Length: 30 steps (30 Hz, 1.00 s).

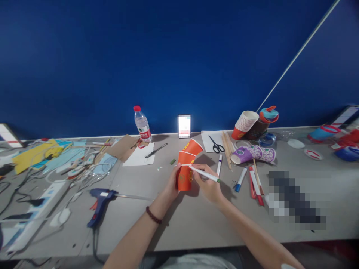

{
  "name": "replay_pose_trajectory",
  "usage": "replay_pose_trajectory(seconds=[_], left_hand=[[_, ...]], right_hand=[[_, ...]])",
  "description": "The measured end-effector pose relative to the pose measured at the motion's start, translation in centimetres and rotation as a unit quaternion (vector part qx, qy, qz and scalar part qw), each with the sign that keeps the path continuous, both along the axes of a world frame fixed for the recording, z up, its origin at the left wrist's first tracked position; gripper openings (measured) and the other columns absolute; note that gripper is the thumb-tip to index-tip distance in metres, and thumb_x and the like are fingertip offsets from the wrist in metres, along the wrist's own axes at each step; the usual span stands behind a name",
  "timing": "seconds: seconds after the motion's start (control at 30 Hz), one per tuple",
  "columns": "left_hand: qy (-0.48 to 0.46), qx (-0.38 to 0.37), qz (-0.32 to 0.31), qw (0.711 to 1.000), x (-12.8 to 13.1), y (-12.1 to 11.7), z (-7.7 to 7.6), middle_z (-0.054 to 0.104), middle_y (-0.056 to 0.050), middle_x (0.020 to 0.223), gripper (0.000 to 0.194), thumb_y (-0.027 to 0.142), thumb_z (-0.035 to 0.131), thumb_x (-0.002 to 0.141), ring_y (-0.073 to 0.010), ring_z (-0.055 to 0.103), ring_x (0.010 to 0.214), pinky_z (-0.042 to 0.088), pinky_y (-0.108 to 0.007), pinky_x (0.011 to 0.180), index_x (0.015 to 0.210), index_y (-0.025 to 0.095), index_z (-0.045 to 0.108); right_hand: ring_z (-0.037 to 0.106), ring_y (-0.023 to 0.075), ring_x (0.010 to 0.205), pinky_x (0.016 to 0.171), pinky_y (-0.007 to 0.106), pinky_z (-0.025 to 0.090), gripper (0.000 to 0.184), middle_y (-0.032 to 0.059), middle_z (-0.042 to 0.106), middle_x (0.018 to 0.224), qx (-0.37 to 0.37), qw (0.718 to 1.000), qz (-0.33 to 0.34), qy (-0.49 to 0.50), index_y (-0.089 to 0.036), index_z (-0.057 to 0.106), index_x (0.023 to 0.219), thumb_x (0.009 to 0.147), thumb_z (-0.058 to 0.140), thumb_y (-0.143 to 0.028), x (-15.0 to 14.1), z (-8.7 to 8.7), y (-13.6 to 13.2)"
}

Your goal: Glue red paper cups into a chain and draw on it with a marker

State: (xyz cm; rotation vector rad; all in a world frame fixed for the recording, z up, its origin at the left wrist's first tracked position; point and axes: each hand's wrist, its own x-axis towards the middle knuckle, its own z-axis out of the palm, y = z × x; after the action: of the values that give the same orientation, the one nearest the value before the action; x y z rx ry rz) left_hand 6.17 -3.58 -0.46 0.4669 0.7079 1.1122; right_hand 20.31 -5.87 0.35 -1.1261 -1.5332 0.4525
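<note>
Orange paper cups [184,179] with yellow lettering are joined end to end in a bent column, the top one tilting right. Around the left side of this column my left hand [172,182] is closed, a dark beaded bracelet on its wrist. In a pinch, my right hand [209,186] holds a white marker [206,174] with a green end. The marker's tip is at the cups, near a white rim between two of them; whether it touches cannot be made out. A similar white and purple marker [219,164] lies just beyond my right hand.
Left are a blue hot glue gun [101,203], power strip [42,211], and water bottle [142,125]. Right are black scissors [216,145], wooden sticks [227,149], stacked paper cups [245,124], purple patterned cups [249,154], a blue marker [241,180] and red markers [255,185].
</note>
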Motion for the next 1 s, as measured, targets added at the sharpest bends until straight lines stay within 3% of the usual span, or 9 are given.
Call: replay_pose_trajectory(seconds=[0.5, 1.0], left_hand=[[-0.004, 0.006, -0.007, 1.000, -0.09, 0.15, -0.42, 0.073, -0.012, 0.095, 0.044, 0.048, 0.067, 0.076, -0.0224, 0.068, 0.085, 0.051, -0.030, 0.077, 0.099, 0.010, 0.069], [0.003, 0.000, 0.001, 1.000, -0.06, 0.02, 0.20, 0.074, -0.011, 0.092, 0.041, 0.047, 0.067, 0.076, -0.0203, 0.068, 0.079, 0.051, -0.029, 0.072, 0.096, 0.011, 0.070]], right_hand=[[0.071, 0.0230, 0.093, 0.083, 0.038, 0.056, 0.008, 0.0069, 0.074, 0.097, -0.016, 1.000, 0.019, 0.009, -0.023, 0.065, 0.092, 0.087, 0.059, -0.025, 0.03, -0.09, -0.02], [0.072, 0.0239, 0.092, 0.079, 0.038, 0.057, 0.006, 0.0081, 0.074, 0.098, -0.019, 0.999, 0.028, 0.015, -0.023, 0.064, 0.088, 0.085, 0.060, -0.026, 0.00, 0.38, -0.18]])
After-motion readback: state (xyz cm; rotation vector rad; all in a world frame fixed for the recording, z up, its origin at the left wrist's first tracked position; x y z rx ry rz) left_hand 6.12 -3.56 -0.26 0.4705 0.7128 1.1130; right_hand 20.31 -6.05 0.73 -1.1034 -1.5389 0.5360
